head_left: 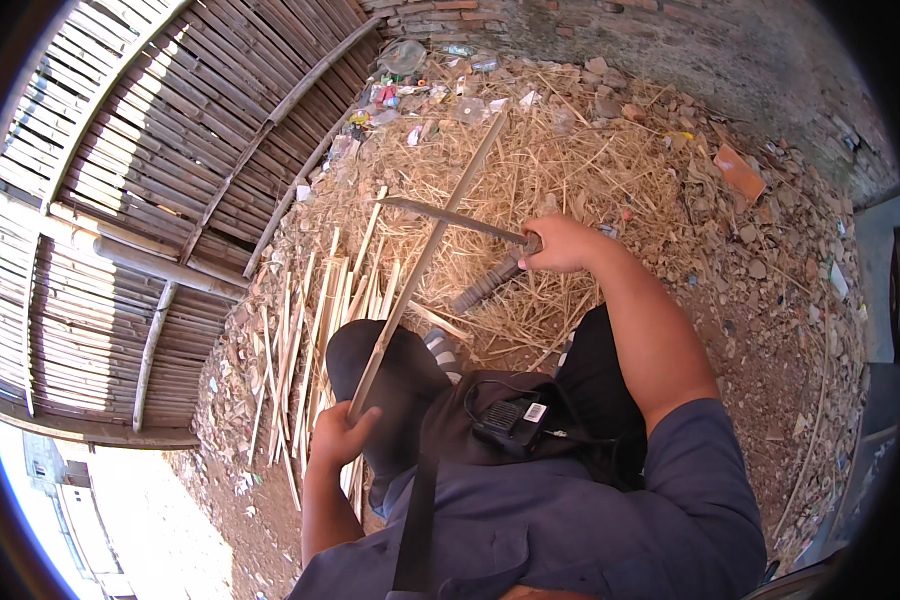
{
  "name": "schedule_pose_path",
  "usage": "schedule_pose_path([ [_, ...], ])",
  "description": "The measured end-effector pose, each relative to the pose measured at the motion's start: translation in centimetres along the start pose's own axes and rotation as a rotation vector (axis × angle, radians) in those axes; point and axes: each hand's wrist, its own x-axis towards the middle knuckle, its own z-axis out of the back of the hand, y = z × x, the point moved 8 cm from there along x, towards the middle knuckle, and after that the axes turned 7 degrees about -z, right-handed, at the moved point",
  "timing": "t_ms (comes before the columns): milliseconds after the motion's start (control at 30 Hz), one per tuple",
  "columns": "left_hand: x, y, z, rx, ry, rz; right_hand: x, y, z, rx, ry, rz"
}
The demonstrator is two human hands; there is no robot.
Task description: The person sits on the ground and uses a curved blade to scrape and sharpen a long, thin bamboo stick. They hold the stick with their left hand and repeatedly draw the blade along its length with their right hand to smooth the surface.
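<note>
A long split bamboo strip (415, 280) slants up and away from my left hand (344, 436), whose fingers are closed round its near end. My right hand (558, 244) grips a long-bladed knife (448, 217). The blade points left and lies across the strip, touching or very near it. From below the right hand juts a dark ridged rod (490, 284); I cannot tell whether it is part of the knife. Beside my left knee lie several pale bamboo strips (310, 335) in a loose pile.
Straw and shavings (570, 160) cover the ground ahead. Litter (400, 95) and rubble lie by a brick wall (710, 40) at the back. A bamboo slat wall (140, 150) stands on the left. A black device (510, 418) rests on my lap.
</note>
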Motion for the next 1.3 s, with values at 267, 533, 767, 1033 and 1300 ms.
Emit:
schedule_pose_path([
  [267,0.1,-0.8,0.1,0.055,0.027,-0.011,0.7,-2.2,0.0,0.02,0.008,-0.044],
  [533,0.1,-0.1,-0.1,-0.002,0.053,0.02,-0.1,0.0,0.0,-0.044,0.033,0.036],
  [767,0.3,-0.3,0.1,0.058,0.037,0.021,0.5,-3.8,1.7,0.054,-0.106,-0.15],
  [1033,0.1,-0.3,0.2,-0.02,0.032,-0.007,0.1,-0.6,0.1,-0.003,0.032,-0.037],
  [1300,0.4,0.0,0.0,0.035,0.024,-0.014,0.7,-2.6,0.7,0.019,-0.07,-0.077],
])
